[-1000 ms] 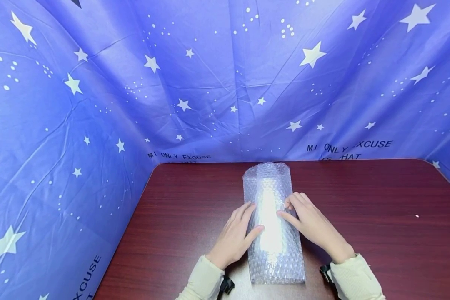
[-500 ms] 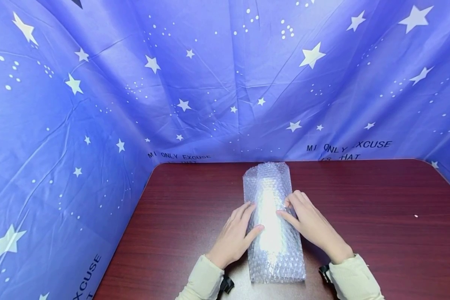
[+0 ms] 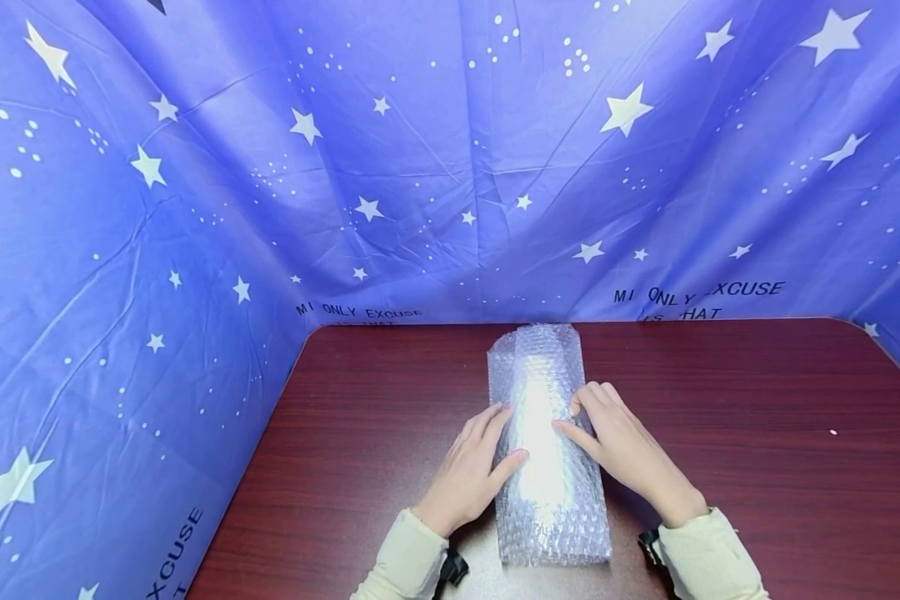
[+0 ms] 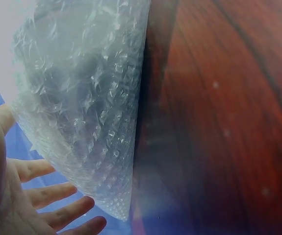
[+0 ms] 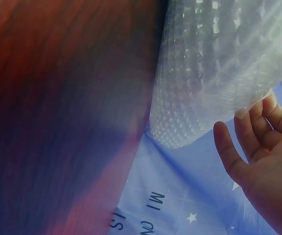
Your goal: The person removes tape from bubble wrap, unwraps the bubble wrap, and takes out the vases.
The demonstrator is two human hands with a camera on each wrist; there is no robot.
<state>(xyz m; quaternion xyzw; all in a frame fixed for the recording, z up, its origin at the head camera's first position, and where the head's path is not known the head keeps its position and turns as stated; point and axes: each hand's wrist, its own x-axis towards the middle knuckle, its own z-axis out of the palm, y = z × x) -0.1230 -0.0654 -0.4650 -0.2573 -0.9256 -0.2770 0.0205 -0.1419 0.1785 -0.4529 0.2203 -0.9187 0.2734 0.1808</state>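
Observation:
A long bundle of clear bubble wrap (image 3: 555, 533) lies lengthwise on the dark red table, a bright glare along its middle hiding what is inside. My left hand (image 3: 465, 475) rests on its left side, fingers fairly straight and thumb spread over the top. In the left wrist view that hand's fingers (image 4: 62, 193) reach along the wrap's curved side. On the right side, my right hand (image 3: 622, 442) bends its fingers against the wrap, its thumb lying on top and the index fingertip close by. The right wrist view shows those curled fingers (image 5: 258, 120) right at the wrap's edge.
The dark red wooden table (image 3: 765, 467) ends at a far edge close behind the wrap. A blue curtain (image 3: 435, 167) with white stars and lettering hangs behind it and along the left side. A tiny white speck (image 3: 833, 432) lies on the table at right.

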